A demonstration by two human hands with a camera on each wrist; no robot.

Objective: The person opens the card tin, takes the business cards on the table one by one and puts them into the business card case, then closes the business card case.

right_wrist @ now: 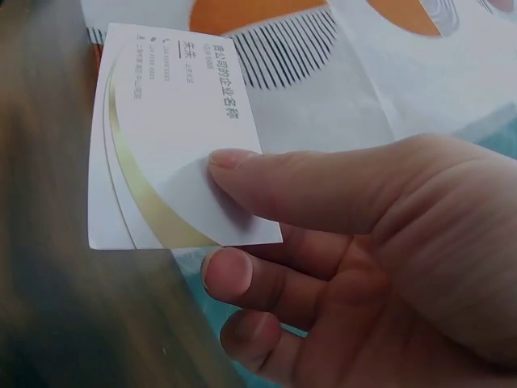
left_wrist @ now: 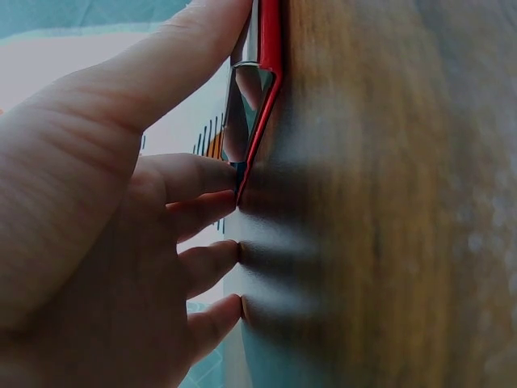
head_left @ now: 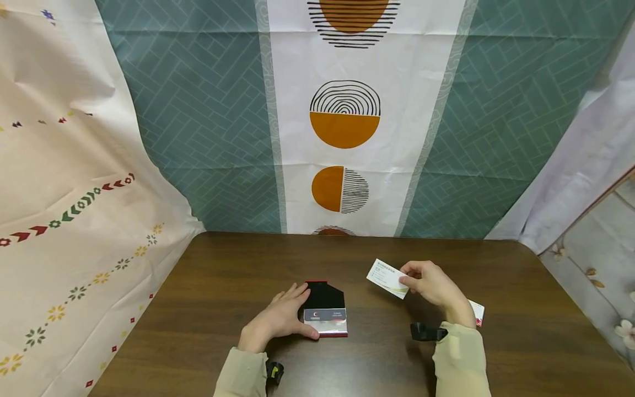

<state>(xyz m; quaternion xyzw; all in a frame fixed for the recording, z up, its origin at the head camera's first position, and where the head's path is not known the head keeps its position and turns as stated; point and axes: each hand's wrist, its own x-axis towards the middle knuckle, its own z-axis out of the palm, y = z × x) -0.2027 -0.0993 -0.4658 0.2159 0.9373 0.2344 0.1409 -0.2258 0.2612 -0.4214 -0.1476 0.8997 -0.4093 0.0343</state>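
A business card case [head_left: 324,296] lies on the table, its upper part black with a red edge and its lower part silver and grey with small print. My left hand [head_left: 279,316] rests at its left side, fingers spread and fairly straight, with the thumb by the lower corner. In the left wrist view the thumb and index finger touch the case [left_wrist: 271,40]. To the right, my right hand [head_left: 436,286] pinches a white business card [head_left: 386,278] by its edge, raised and tilted. The right wrist view shows green-gold curves and printed characters on the card [right_wrist: 186,129].
Another white card with a red mark [head_left: 478,312] lies partly hidden behind the right wrist. The brown wooden table [head_left: 238,259] ends at a patterned hanging cloth [head_left: 342,143]. More cloth [head_left: 74,220] drapes along the left side.
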